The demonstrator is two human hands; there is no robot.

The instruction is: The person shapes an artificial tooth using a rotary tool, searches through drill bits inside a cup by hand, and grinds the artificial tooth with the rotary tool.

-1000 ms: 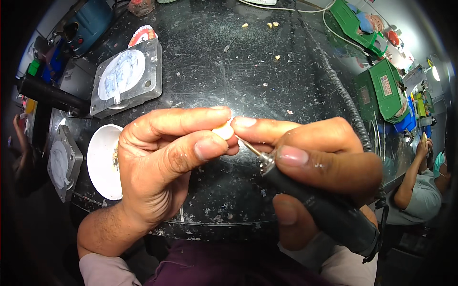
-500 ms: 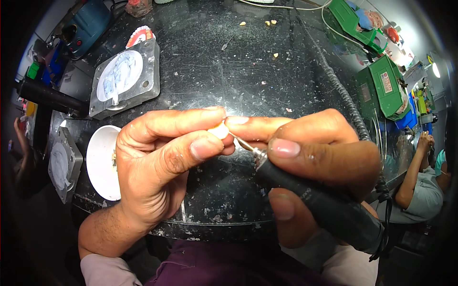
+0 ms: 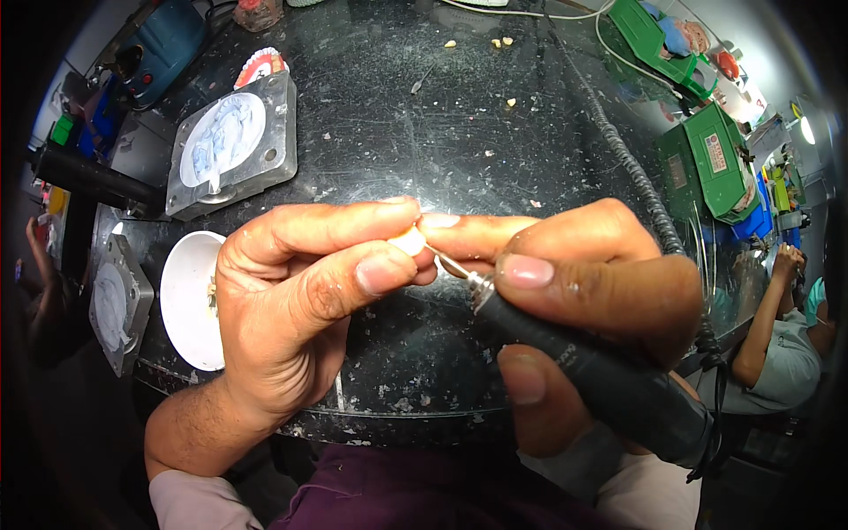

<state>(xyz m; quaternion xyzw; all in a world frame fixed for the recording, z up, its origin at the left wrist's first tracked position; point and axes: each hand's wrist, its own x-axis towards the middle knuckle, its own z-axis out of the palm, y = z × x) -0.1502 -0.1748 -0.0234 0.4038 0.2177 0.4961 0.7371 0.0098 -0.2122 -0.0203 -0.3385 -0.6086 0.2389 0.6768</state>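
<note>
A small, pale yellow-white tooth-shaped piece (image 3: pixel 410 241) is pinched between the thumb and fingers of my left hand (image 3: pixel 287 287), above the bench. My right hand (image 3: pixel 609 274) grips a black rotary handpiece (image 3: pixel 583 367) like a pen, its thick body slanting down to the lower right. From its metal nose a thin bur (image 3: pixel 449 263) reaches up to the piece, its tip at or very near the piece's right side. The right index finger extends to the left hand's fingertips. Fingers partly cover the piece, so its full shape is hidden.
Beside my left wrist stands a white bowl (image 3: pixel 185 305) holding small bits. Behind it are a metal flask half (image 3: pixel 276 177) with plaster and another flask half (image 3: pixel 132 309). Several tooth-like pieces (image 3: pixel 511 102) lie far back. A coiled cord (image 3: pixel 618 146) and green bins (image 3: pixel 707 159) line the right, near another person.
</note>
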